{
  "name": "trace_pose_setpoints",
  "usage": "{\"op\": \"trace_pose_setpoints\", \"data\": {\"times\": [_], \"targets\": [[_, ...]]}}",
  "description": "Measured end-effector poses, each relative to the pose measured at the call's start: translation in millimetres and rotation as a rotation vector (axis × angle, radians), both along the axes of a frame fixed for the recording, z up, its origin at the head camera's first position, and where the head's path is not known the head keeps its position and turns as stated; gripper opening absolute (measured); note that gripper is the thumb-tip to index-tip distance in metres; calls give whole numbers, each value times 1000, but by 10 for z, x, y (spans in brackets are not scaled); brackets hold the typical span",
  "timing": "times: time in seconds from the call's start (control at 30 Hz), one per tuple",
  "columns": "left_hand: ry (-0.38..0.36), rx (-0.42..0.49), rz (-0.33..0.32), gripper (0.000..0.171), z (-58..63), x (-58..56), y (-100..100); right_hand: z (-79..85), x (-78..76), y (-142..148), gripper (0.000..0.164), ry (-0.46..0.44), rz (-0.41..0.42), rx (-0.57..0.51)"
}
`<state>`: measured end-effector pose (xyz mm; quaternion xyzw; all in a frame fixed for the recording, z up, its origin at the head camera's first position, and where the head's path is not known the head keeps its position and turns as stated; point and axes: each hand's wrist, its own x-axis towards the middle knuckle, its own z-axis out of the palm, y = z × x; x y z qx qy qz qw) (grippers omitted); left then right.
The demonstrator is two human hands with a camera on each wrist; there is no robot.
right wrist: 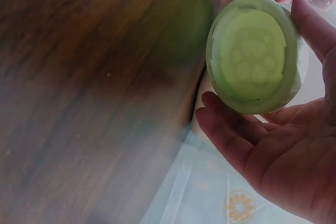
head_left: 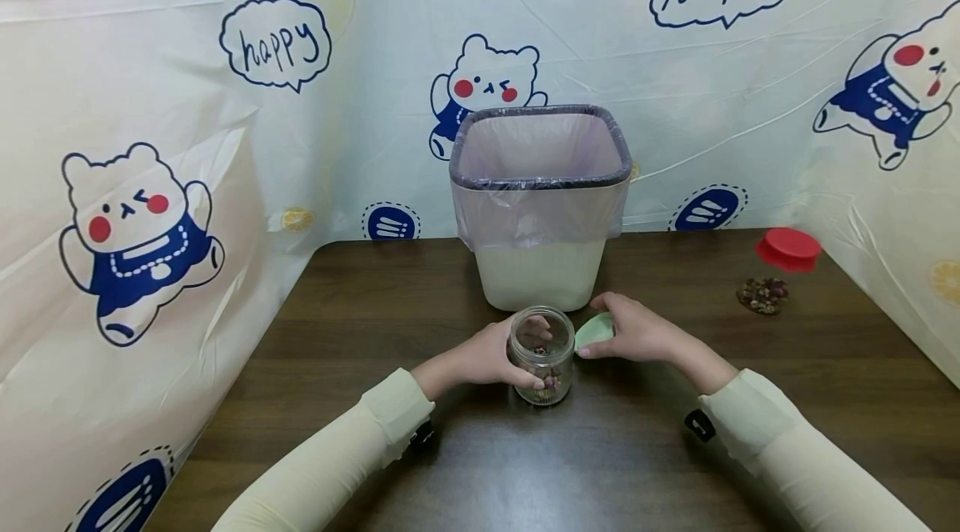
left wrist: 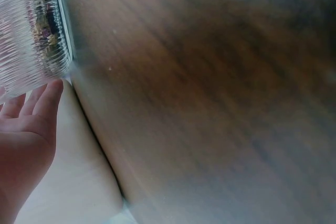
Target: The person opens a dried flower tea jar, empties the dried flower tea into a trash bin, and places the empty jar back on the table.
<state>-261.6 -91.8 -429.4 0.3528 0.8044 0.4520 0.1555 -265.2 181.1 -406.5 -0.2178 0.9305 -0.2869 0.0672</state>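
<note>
My left hand (head_left: pixel 495 354) grips a clear glass jar (head_left: pixel 546 386) from its left side, thumb across the front and fingers behind. The jar is upright on the table and has no lid on; dried flower buds (head_left: pixel 551 383) lie low inside it. In the left wrist view the ribbed jar wall (left wrist: pixel 21 51) shows, with fingertips at its side. Just right of the jar, my right hand (head_left: pixel 637 330) holds a round pale green lid (head_left: pixel 596 332) on edge between thumb and fingers. In the right wrist view the lid's (right wrist: pixel 252 56) face carries a raised pattern.
Behind the jar stands a white trash bin (head_left: pixel 536 273) with a clear liner bag (head_left: pixel 532 211) folded over its rim. At the back right, a red lid (head_left: pixel 789 248) tops what looks like a clear container with dried flowers (head_left: pixel 762 295). A printed curtain (head_left: pixel 375 140) hangs behind the wooden table (head_left: pixel 360 307).
</note>
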Motion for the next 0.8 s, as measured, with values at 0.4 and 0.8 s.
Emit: {"op": "trace_pose_setpoints", "data": {"times": [0.4,0.8], "targets": [[7,-6,3,66,16,13,1,-12,18,-4,83,-20,7,65],[6,-4,-8,66,25,19,-2,-20,29,-37,87,-33,11,128]]}}
